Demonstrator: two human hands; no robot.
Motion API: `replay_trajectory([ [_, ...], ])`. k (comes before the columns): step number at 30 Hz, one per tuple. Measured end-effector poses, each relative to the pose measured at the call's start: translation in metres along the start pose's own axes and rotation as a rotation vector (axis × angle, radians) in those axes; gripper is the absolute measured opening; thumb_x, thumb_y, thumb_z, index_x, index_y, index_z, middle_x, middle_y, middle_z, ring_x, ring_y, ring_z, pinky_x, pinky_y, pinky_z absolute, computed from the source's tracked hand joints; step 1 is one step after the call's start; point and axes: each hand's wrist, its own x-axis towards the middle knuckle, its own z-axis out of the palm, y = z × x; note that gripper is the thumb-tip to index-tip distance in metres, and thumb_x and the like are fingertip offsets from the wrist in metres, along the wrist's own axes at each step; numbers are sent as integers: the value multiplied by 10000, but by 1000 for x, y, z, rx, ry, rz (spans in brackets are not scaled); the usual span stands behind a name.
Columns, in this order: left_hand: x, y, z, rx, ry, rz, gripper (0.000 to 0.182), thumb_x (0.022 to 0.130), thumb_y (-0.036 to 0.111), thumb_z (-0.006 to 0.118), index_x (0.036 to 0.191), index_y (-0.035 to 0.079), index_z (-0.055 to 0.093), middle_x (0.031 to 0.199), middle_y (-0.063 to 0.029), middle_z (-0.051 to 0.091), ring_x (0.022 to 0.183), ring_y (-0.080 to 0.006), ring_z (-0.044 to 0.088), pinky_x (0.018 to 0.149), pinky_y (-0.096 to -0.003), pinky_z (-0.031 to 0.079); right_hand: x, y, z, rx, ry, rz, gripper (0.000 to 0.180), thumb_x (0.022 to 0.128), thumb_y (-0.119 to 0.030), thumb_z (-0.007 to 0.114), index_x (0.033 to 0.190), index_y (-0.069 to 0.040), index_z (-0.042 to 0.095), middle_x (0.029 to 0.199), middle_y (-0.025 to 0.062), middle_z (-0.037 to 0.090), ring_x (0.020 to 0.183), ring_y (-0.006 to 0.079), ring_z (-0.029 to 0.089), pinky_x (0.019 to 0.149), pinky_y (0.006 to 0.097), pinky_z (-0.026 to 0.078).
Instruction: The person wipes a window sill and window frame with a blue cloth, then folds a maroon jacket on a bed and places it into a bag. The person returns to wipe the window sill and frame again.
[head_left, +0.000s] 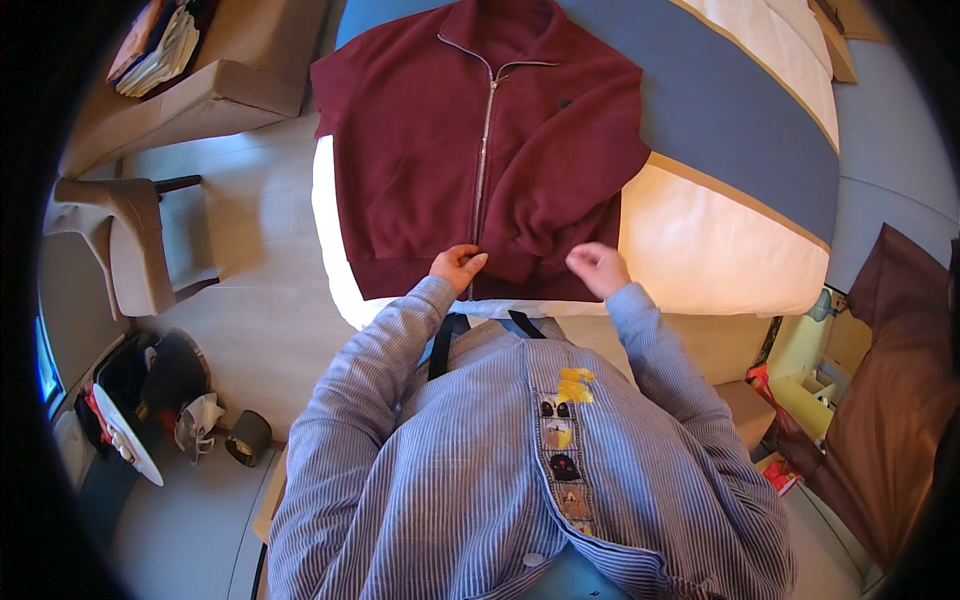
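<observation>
A maroon zip-up jacket (420, 150) lies front side up on the bed, its collar away from me. Its metal zip (484, 157) is drawn up to the base of the spread collar. The sleeve on the right (570, 172) is folded across the front, its cuff near the hem. On the left no sleeve shows past the jacket's side. My left hand (456, 268) rests at the hem beside the zip, thumb and fingertips near each other; whether cloth is pinched is unclear. My right hand (601, 270), blurred with curled fingers, is over the hem's right corner.
Under the jacket is a bed with a white sheet (712, 240) and a blue bed runner (735, 120). A beige sofa (247, 82) bears a stack of folded clothes (161, 56). A chair (139, 247) stands left. At right hangs a brown cloth (892, 390).
</observation>
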Motion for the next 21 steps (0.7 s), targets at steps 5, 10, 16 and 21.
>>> replay_trajectory([
  [5, 8, 1, 17, 199, 88, 38, 509, 743, 284, 692, 1130, -8, 536, 939, -107, 621, 805, -160, 592, 760, -268, 469, 36, -9, -17, 556, 139, 357, 423, 762, -334, 670, 1062, -64, 545, 922, 64, 600, 771, 162, 589, 658, 305, 497],
  [10, 13, 1, 19, -155, -89, 35, 303, 783, 171, 640, 1032, 22, 554, 923, -98, 628, 714, -166, 598, 640, -284, 492, 46, -29, -3, 626, 121, 390, 485, 776, -337, 652, 1143, -64, 488, 1040, 76, 567, 831, 195, 580, 688, 317, 488],
  [16, 9, 1, -6, -435, -294, -323, 327, 785, 53, 605, 1094, 31, 501, 889, -113, 619, 616, -170, 580, 544, -279, 485, 35, -3, -10, 917, 184, 310, 312, 810, -266, 619, 1018, -58, 514, 955, 81, 585, 795, 201, 600, 673, 358, 504],
  [21, 16, -11, 11, -2, -44, -199, 430, 753, 73, 639, 1155, 5, 500, 986, -154, 602, 748, -199, 623, 605, -294, 511, 36, 25, -4, 561, 201, 434, 274, 792, -219, 638, 958, -26, 537, 848, 69, 599, 677, 177, 601, 544, 296, 512],
])
